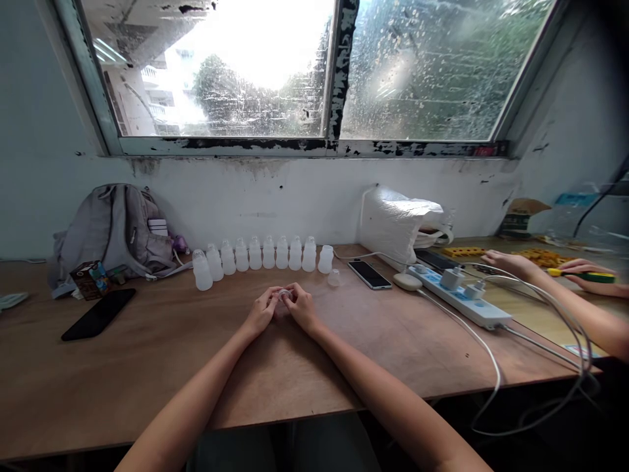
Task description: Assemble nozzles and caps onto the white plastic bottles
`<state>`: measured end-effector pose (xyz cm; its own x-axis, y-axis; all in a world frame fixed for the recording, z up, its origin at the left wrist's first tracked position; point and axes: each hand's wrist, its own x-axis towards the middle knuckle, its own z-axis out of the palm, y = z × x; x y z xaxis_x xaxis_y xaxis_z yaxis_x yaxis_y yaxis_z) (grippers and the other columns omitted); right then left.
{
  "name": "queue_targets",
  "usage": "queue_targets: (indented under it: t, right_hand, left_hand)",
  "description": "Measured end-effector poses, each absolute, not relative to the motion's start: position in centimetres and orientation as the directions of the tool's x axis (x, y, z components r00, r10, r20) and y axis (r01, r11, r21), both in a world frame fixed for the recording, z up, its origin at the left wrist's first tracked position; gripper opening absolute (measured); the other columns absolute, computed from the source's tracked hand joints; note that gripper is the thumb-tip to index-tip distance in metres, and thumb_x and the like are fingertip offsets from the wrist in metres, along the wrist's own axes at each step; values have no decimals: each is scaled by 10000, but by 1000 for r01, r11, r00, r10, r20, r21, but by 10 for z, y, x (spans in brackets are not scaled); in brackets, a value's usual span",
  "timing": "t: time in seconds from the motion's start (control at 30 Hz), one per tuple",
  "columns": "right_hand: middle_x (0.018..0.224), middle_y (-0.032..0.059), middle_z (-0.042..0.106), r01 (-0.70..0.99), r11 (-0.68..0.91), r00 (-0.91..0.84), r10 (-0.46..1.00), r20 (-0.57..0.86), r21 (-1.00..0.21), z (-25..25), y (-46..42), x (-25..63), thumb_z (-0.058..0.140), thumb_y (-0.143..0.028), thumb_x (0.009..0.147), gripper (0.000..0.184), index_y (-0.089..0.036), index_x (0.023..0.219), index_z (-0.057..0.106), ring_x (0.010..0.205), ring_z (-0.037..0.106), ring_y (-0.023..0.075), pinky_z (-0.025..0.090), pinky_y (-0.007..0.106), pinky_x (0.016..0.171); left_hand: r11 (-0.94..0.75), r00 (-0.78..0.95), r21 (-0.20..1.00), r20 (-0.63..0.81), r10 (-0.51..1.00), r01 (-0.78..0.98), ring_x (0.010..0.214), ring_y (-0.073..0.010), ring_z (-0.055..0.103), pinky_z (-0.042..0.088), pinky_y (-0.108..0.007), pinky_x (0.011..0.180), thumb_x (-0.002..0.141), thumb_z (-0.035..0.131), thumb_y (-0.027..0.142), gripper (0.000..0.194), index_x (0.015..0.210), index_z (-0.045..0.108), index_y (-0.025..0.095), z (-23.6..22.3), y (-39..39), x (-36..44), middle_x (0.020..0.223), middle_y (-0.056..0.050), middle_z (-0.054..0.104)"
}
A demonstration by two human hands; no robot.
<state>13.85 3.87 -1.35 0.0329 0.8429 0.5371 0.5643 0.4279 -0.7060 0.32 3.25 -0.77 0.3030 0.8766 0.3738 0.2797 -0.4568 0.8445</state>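
Note:
My left hand [263, 311] and my right hand [301, 307] meet above the table, fingers closed from both sides on a small clear ring-like piece [284, 294]. Fingers cover much of it, so its exact kind does not show. Behind them stands a row of several frosted white plastic bottles [254, 254], which look like small baby bottles. Most carry a narrower domed top. The bottle at the right end [325, 259] has a wide flat top without a dome. A small translucent dome-shaped cap [334, 278] rests on the wood just in front of it.
A grey backpack [115, 226], a small printed box [90, 280] and a black phone [99, 314] lie left. To the right are another phone [369, 274], a white bag [388, 226] and a power strip [457, 296] with looping cables. Another person's hand [590, 275] holds a screwdriver [582, 275].

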Motion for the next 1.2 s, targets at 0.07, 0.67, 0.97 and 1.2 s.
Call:
queue_targets:
  t: [0.07, 0.67, 0.97, 1.2]
  right_hand:
    - [533, -30, 499, 563, 428, 30, 844, 535, -707, -13, 38, 138, 480, -264, 687, 108, -179, 742, 518, 492, 455, 106, 333, 202, 489]
    - [507, -51, 454, 488, 371, 52, 891, 450, -790, -10, 39, 138, 503, -274, 637, 116, -197, 647, 417, 473, 421, 102, 307, 203, 465]
    - [532, -47, 444, 484, 366, 64, 891, 449, -795, -9, 40, 137, 489, -263, 621, 106, -196, 618, 406, 504, 411, 104, 309, 208, 488]
    - [521, -57, 418, 461, 355, 62, 901, 429, -813, -11, 42, 139, 487, -258, 611, 115, -198, 606, 389, 499, 392, 99, 303, 206, 482]
  left_hand:
    - [-470, 303, 835, 386, 871, 286, 471, -87, 515, 444, -225, 570, 833, 325, 385, 341, 1045, 501, 183, -9, 34, 3, 708, 0, 584]
    - [-433, 266, 865, 369, 891, 252, 373, -65, 437, 376, -189, 435, 813, 372, 353, 280, 959, 537, 180, -6, 31, 6, 578, 30, 526]
    - [-405, 263, 891, 349, 899, 203, 380, -56, 426, 384, -182, 400, 797, 396, 380, 302, 960, 543, 174, -6, 31, 6, 633, 15, 533]
    - [-406, 280, 885, 341, 898, 225, 365, -51, 409, 373, -179, 381, 802, 384, 386, 321, 985, 535, 171, -8, 31, 8, 641, 8, 540]
